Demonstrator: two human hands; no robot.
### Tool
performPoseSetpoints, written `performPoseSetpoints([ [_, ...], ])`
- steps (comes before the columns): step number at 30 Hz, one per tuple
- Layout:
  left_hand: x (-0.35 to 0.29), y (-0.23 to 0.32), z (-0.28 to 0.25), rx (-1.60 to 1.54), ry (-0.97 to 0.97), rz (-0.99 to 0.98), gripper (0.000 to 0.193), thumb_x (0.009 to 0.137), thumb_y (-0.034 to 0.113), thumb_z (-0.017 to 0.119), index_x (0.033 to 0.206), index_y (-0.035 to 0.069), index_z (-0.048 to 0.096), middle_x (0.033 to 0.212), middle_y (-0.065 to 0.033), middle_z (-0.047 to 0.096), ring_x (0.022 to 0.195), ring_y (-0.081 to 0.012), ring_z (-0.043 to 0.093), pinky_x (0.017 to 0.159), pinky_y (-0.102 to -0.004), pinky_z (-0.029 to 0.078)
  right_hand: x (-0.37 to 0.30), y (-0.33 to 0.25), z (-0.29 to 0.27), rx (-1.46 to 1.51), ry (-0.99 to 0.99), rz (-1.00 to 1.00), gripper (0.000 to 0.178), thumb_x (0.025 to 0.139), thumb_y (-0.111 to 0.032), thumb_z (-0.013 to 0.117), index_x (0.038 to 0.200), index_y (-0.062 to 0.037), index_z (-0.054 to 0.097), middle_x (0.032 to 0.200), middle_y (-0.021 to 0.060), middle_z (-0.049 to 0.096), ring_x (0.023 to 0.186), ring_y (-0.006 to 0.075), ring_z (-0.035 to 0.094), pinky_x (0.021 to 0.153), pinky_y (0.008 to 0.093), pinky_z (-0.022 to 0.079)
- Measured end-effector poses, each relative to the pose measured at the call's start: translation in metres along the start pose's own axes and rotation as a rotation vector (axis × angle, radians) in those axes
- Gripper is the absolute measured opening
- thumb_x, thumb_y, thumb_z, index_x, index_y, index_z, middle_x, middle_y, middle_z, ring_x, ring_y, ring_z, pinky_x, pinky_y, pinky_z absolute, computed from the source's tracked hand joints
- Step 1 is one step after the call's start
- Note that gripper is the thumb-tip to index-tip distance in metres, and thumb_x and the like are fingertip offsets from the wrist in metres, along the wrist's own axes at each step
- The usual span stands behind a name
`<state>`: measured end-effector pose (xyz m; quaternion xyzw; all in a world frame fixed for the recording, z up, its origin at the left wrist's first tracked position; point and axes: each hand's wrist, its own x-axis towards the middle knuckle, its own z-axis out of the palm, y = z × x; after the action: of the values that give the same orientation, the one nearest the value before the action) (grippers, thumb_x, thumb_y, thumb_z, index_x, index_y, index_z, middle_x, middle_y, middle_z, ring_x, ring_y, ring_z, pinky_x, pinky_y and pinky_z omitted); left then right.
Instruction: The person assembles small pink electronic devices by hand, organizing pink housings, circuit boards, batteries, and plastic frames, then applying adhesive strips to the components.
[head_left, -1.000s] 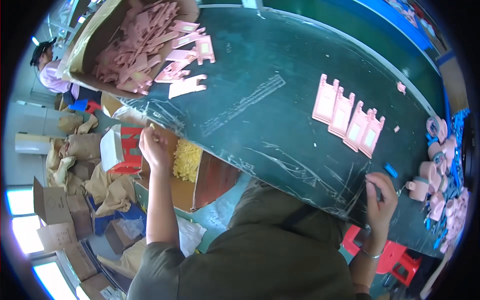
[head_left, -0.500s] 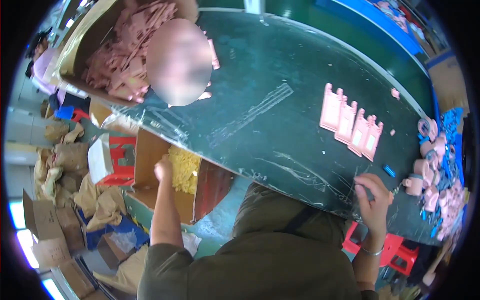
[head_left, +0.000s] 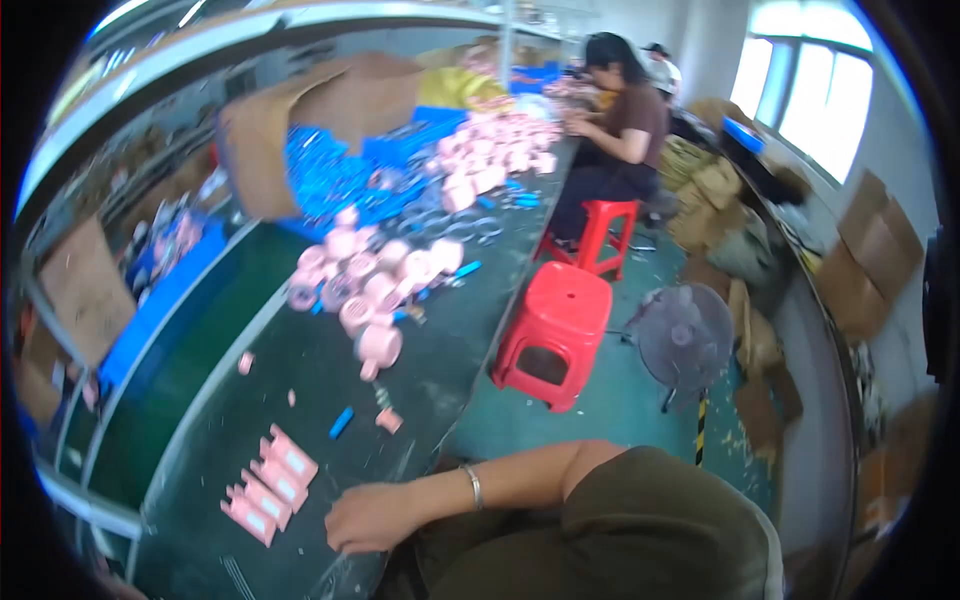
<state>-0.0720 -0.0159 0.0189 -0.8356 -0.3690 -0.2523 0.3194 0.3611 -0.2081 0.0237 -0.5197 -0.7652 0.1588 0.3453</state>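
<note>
1. A long dark green workbench (head_left: 300,400) runs from the lower left up toward the back of a workshop, with a teal floor beside it and bright windows at the upper right.
2. The right hand (head_left: 375,517) lies on the bench near its lower edge, palm down, fingers curled loosely together and clamped on nothing that shows. A metal bracelet (head_left: 473,486) sits on its wrist, and the olive sleeve (head_left: 640,520) fills the lower middle.
3. The left hand is out of the picture.
4. Just left of the right hand, apart from it, lies a row of flat pink cards (head_left: 268,484). They overlap like roof tiles. The row's long axis runs from lower left to upper right, and each card lies crosswise to it, its notched end toward the left.
5. Above the hand, a small blue stick (head_left: 341,423) lies slanted, and a small pink piece (head_left: 389,420) sits near the bench edge.
6. Farther up the bench is a cluster of round pink parts (head_left: 375,280), then heaps of blue parts (head_left: 330,175) against a cardboard box (head_left: 300,130).
7. Two red plastic stools (head_left: 555,330) stand on the floor beside the bench, with a floor fan (head_left: 685,340) just right of the nearer one.
8. At the far end a seated co-worker (head_left: 620,130) bends over the bench.
</note>
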Motion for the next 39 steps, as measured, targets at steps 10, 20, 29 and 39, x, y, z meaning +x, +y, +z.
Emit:
performPoseSetpoints([
  [10, 0.014, -0.037, 0.151, -0.322, 0.754, 0.709, 0.043, 0.077, 0.019, 0.046, 0.118, 0.013, 0.056, 0.128, -0.0076, 0.052, 0.119, -0.0243, 0.047, 0.097, -0.0515, 0.033, -0.035, -0.002, -0.017, -0.043, -0.043, 0.133, 0.015, 0.081, -0.019, 0.058, 0.085, -0.0047, 0.059, 0.085, 0.011, 0.057, 0.086, 0.0297, 0.057, 0.073, 0.0406, 0.046],
  [20, 0.054, 0.051, 0.04, -0.237, -0.415, -0.01, 0.028, 0.086, 0.021, 0.049, 0.105, 0.006, 0.062, 0.095, -0.0142, 0.062, 0.086, -0.0289, 0.059, 0.073, -0.0395, 0.047, -0.035, -0.013, -0.014, -0.047, -0.07, 0.077, 0.017, 0.081, -0.02, 0.058, 0.085, -0.0036, 0.06, 0.085, 0.0117, 0.058, 0.086, 0.0298, 0.058, 0.073, 0.0408, 0.046],
  [29, 0.12, 0.111, 0.079, -0.803, -0.379, -0.29, 0.027, 0.08, 0.02, 0.058, 0.094, -0.002, 0.066, 0.085, -0.0185, 0.067, 0.075, -0.0299, 0.063, 0.071, -0.0391, 0.049, -0.043, -0.018, -0.016, -0.054, -0.089, 0.1, 0.017, 0.08, -0.021, 0.058, 0.085, -0.0048, 0.063, 0.086, 0.0118, 0.06, 0.086, 0.0305, 0.058, 0.072, 0.0415, 0.047],
  [39, 0.131, 0.137, 0.094, -0.533, -0.435, -0.262, 0.026, 0.088, 0.024, 0.051, 0.087, -0.001, 0.059, 0.069, -0.0226, 0.06, 0.062, -0.0381, 0.061, 0.054, -0.0449, 0.047, -0.025, -0.007, -0.008, -0.035, -0.112, 0.082, 0.017, 0.079, -0.022, 0.056, 0.082, -0.0066, 0.062, 0.086, 0.0117, 0.06, 0.087, 0.0303, 0.059, 0.075, 0.0428, 0.048],
])
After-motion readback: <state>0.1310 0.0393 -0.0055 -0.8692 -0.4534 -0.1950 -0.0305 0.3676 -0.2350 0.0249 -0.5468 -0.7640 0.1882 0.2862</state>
